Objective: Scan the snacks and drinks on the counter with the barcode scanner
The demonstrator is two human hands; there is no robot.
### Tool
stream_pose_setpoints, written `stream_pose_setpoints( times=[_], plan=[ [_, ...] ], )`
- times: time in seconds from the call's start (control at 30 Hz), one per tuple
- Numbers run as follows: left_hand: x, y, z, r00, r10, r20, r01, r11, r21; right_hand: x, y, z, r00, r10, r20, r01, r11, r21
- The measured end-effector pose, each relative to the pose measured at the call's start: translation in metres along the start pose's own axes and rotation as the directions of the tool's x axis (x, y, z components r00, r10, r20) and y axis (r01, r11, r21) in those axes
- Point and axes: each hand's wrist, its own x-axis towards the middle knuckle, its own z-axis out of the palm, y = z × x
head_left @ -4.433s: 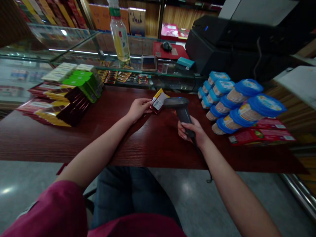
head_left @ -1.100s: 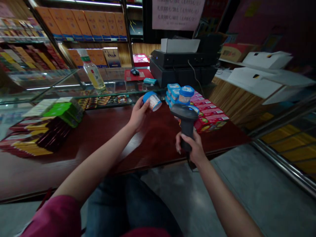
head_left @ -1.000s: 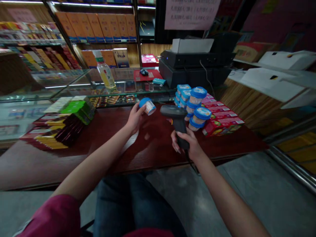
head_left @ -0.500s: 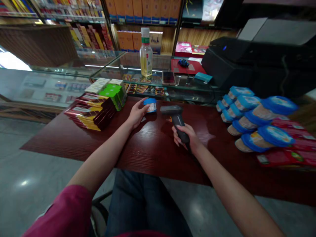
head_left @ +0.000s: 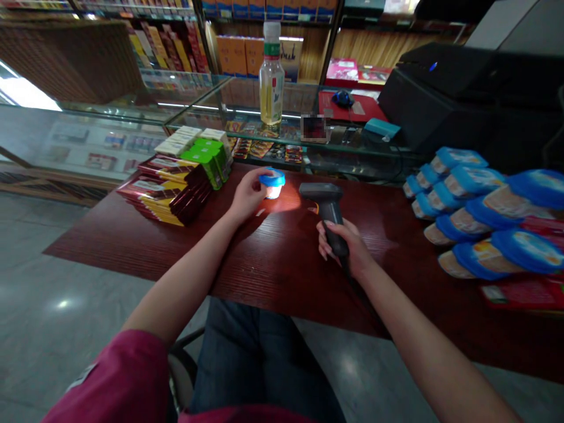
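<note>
- The blue-lidded cup (head_left: 274, 187) is upright over the middle of the dark red table (head_left: 264, 264), toward its far edge; you cannot tell whether its base touches the wood.
- Your left hand (head_left: 249, 197) pinches that cup from the left, thumb and fingers at the lid.
- Bright light falls on the cup and on the wood just right of it.
- Your right hand (head_left: 348, 244) is wrapped round the grip of a black scanner (head_left: 328, 200), its head facing the cup, near but apart.
- To your left sits a stack of maroon-and-yellow packets (head_left: 167, 191), with green boxes (head_left: 207, 155) and white boxes (head_left: 181, 141) just beyond.
- To your right stand stacked blue-lidded tubs (head_left: 493, 229), red boxes (head_left: 515, 292) at their near side.
- On the far glass case (head_left: 370, 154) a bottle (head_left: 271, 88) stands upright, left of a mouse (head_left: 342, 98).
</note>
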Motion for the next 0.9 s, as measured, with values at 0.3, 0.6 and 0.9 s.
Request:
stream_pose_setpoints(
  times=[0.3, 0.6, 0.9],
  plan=[
    [-0.012, 0.013, -0.045, 0.978, 0.176, -0.113, -0.079, 0.811, 0.58, -0.002, 0.001, 0.0, 0.999, 0.011, -0.03, -0.01, 0.999, 0.035],
    [-0.004, 0.011, -0.034, 0.972, 0.227, -0.054, -0.137, 0.744, 0.655, -0.003, -0.001, 0.001, 0.999, 0.053, 0.009, -0.053, 0.999, 0.004],
    [0.029, -0.02, -0.015, 0.988, 0.143, -0.058, -0.066, 0.735, 0.675, -0.002, 0.0, 0.0, 0.999, 0.05, 0.018, -0.051, 0.998, 0.035]
  ],
)
